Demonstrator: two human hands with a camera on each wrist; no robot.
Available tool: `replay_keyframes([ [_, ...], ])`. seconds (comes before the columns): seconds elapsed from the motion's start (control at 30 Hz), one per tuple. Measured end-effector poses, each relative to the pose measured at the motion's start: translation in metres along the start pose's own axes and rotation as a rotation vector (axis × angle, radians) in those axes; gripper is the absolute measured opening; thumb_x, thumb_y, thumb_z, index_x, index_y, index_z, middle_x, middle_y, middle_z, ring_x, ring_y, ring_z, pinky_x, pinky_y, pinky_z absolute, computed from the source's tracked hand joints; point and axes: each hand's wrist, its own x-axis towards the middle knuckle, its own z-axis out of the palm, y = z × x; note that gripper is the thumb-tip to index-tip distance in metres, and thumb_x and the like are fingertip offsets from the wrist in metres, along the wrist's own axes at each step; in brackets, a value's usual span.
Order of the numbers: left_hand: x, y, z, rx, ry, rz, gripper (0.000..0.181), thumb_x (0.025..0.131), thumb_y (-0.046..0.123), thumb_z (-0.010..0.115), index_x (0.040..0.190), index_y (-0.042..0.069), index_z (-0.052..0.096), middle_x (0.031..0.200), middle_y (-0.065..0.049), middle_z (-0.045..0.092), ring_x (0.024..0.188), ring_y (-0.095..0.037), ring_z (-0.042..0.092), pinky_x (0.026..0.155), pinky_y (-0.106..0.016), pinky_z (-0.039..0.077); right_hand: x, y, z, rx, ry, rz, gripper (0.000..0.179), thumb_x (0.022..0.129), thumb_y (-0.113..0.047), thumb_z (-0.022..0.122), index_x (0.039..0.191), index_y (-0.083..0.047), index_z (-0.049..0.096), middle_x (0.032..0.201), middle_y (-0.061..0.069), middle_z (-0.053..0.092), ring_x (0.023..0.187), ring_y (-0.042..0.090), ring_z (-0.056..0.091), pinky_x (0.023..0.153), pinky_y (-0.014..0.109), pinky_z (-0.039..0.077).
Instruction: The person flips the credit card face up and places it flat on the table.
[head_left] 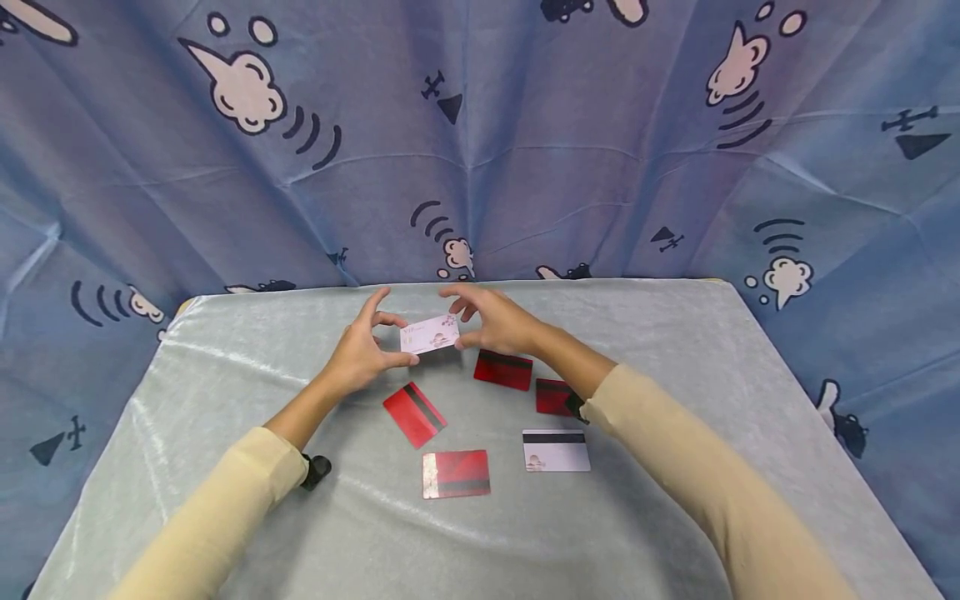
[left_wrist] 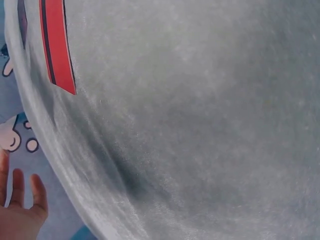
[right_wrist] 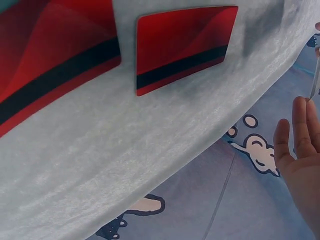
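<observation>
- The white VIP card point(head_left: 429, 335) is held up between both hands over the far part of the table, its front facing the head camera, with small lettering at its upper left and a pinkish floral print at its upper right.
- The left hand point(head_left: 362, 354) pinches the card's left end, thumb at the lower edge and a finger at the upper corner, while the index finger points up and away from it.
- The right hand point(head_left: 497, 322) pinches the opposite end, thumb at the lower corner and curled fingers near the upper one; its index finger reaches out above the card.
- Nearest below the left hand, a tilted red card point(head_left: 415, 414) with a black stripe lies on the grey velvety cloth point(head_left: 645, 325).
- Below the right hand lies a dark red striped card point(head_left: 503, 369), and just beside it another dark red card point(head_left: 552, 397), partly covered by the black wrist device point(head_left: 576, 407) on the right arm.
- Closer to the person, a red card with a pale left end point(head_left: 456, 474) lies left of a white card with a black stripe point(head_left: 556, 451); the two are apart.
- Both arms wear cream sleeves point(head_left: 225, 508), and a second black device point(head_left: 316, 472) sits at the left cuff.
- Behind the table hangs a blue curtain point(head_left: 525, 92) printed with cartoon clouds and planes.
</observation>
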Motion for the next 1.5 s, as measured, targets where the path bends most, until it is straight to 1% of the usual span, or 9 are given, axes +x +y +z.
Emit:
replay_keyframes([
  [0.3,0.0,0.0,0.003,0.004,0.001,-0.01,0.111,0.073,0.01,0.089,0.158,0.012,0.018,0.121,-0.011,0.066,0.123,-0.029,0.051,0.099,-0.052,0.042,-0.001,0.01,0.007,0.003,0.008,0.005,0.076,0.078,-0.001,0.082,0.145,-0.005,0.046,0.122,0.015,0.065,0.107,0.029,0.062,0.096,0.05,0.047],
  [0.4,0.0,-0.002,0.005,0.009,0.004,-0.011,0.111,0.072,0.01,0.09,0.157,0.011,0.02,0.121,-0.01,0.066,0.106,-0.034,0.055,0.088,-0.047,0.044,-0.002,0.014,0.01,0.009,0.004,0.014,0.076,0.079,-0.001,0.082,0.146,-0.005,0.045,0.122,0.015,0.065,0.108,0.029,0.062,0.096,0.05,0.047],
  [0.47,0.0,-0.003,0.006,0.019,0.003,0.0,0.111,0.071,0.01,0.09,0.157,0.01,0.02,0.121,-0.011,0.066,0.099,-0.036,0.055,0.084,-0.043,0.042,-0.002,0.016,0.012,0.007,0.0,0.026,0.076,0.08,-0.002,0.081,0.146,-0.006,0.045,0.123,0.015,0.065,0.108,0.028,0.061,0.096,0.05,0.047],
  [0.53,0.0,-0.005,0.008,0.028,-0.001,0.021,0.111,0.071,0.009,0.091,0.157,0.008,0.02,0.121,-0.012,0.066,0.1,-0.038,0.055,0.089,-0.045,0.041,-0.003,0.018,0.015,0.001,-0.006,0.04,0.075,0.08,-0.003,0.081,0.146,-0.006,0.045,0.123,0.014,0.064,0.109,0.027,0.061,0.096,0.048,0.047],
  [0.63,0.001,-0.008,0.01,0.055,-0.01,0.048,0.111,0.069,0.007,0.091,0.156,0.006,0.022,0.119,-0.014,0.066,0.119,-0.035,0.053,0.105,-0.048,0.035,-0.003,0.022,0.021,-0.021,-0.007,0.062,0.075,0.081,-0.004,0.082,0.146,-0.007,0.045,0.123,0.012,0.064,0.111,0.026,0.06,0.096,0.044,0.047],
  [0.7,0.001,-0.009,0.011,0.08,-0.02,0.05,0.111,0.069,0.007,0.091,0.156,0.005,0.023,0.118,-0.014,0.066,0.124,-0.033,0.052,0.111,-0.05,0.03,-0.003,0.024,0.025,-0.037,-0.007,0.066,0.074,0.081,-0.005,0.082,0.146,-0.007,0.046,0.124,0.011,0.064,0.113,0.025,0.059,0.097,0.043,0.047],
  [1.03,0.002,-0.016,0.016,0.178,-0.062,-0.001,0.109,0.068,0.008,0.092,0.154,0.002,0.026,0.117,-0.013,0.066,0.122,-0.033,0.053,0.11,-0.049,0.032,-0.003,0.033,0.043,-0.132,-0.019,0.054,0.072,0.081,-0.008,0.083,0.144,-0.005,0.048,0.124,0.011,0.066,0.121,0.027,0.057,0.108,0.044,0.038],
  [1.23,0.001,-0.018,0.019,0.247,-0.093,-0.022,0.106,0.069,0.011,0.09,0.154,0.004,0.027,0.119,-0.01,0.067,0.122,-0.035,0.052,0.108,-0.05,0.035,-0.001,0.036,0.048,-0.164,-0.031,0.064,0.071,0.08,-0.009,0.083,0.142,-0.006,0.049,0.123,0.01,0.067,0.121,0.026,0.057,0.107,0.043,0.039],
  [1.5,0.002,-0.02,0.02,0.26,-0.1,-0.002,0.103,0.07,0.011,0.09,0.153,0.001,0.028,0.121,-0.012,0.066,0.122,-0.036,0.052,0.108,-0.051,0.035,0.001,0.04,0.052,-0.195,-0.031,0.061,0.069,0.079,-0.009,0.083,0.14,-0.005,0.052,0.122,0.009,0.066,0.118,0.025,0.058,0.104,0.042,0.042],
])
